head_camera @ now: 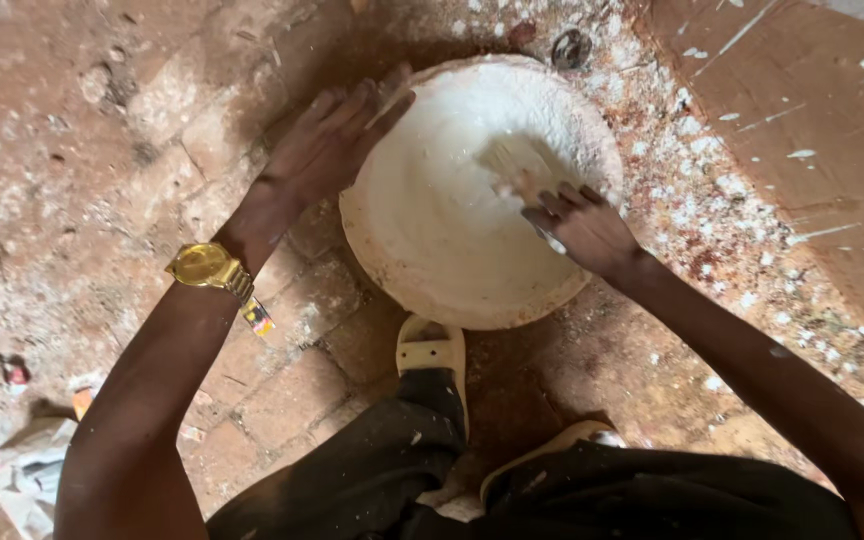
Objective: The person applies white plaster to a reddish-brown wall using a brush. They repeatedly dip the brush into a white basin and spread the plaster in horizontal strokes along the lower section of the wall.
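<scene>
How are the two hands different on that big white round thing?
The left hand lies flat and open on the edge of the white dome; the right hand is curled around a brush. The left wrist wears a gold watch; the right wrist is bare. Both hands reach the same dome.

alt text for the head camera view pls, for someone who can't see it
A person's right hand strokes a brush over a round white-coated dome on a brick floor, while the left hand, gold watch on its wrist, steadies the dome's edge. White splatter dots the ground.
</scene>
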Demonstrator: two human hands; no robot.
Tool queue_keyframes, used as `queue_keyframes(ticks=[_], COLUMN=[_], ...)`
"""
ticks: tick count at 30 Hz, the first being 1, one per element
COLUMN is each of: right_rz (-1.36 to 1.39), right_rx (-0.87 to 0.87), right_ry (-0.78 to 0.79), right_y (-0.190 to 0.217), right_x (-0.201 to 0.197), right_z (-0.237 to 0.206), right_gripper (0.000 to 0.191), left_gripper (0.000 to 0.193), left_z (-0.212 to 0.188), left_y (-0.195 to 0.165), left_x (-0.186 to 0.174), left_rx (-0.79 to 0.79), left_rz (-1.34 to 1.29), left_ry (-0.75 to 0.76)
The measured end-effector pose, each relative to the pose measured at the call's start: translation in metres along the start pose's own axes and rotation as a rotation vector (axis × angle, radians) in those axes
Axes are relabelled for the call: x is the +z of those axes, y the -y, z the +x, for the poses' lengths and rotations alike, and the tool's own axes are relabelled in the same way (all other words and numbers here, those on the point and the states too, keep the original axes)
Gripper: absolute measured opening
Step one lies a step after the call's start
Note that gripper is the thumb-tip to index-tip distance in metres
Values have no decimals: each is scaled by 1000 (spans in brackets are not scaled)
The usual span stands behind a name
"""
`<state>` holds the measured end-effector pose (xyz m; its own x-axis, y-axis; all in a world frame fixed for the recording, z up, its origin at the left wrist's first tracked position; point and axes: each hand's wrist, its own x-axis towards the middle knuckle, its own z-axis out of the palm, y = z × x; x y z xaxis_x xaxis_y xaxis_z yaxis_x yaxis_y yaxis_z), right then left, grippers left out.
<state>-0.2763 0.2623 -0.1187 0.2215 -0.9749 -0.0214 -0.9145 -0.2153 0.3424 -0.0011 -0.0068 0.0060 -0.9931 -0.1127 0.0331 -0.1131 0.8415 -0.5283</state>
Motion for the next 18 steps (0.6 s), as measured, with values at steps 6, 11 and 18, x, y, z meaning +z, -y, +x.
queue_keyframes(ticks=[6,11,18], right_rz=[892,1559,1691], right_rx=[430,989,1115], right_ry=[-187,-77,-189], right_y=[16,26,21], right_x=[-20,-27,-30], right_z=[-18,7,20], right_gripper=[23,15,20], left_gripper=[71,71,60], left_z=[13,34,46], left_y=[12,-4,36], left_x=[0,8,18], left_rx=[-27,77,-79], left_rz=[-61,-48,-25], left_ry=[9,-122,-170])
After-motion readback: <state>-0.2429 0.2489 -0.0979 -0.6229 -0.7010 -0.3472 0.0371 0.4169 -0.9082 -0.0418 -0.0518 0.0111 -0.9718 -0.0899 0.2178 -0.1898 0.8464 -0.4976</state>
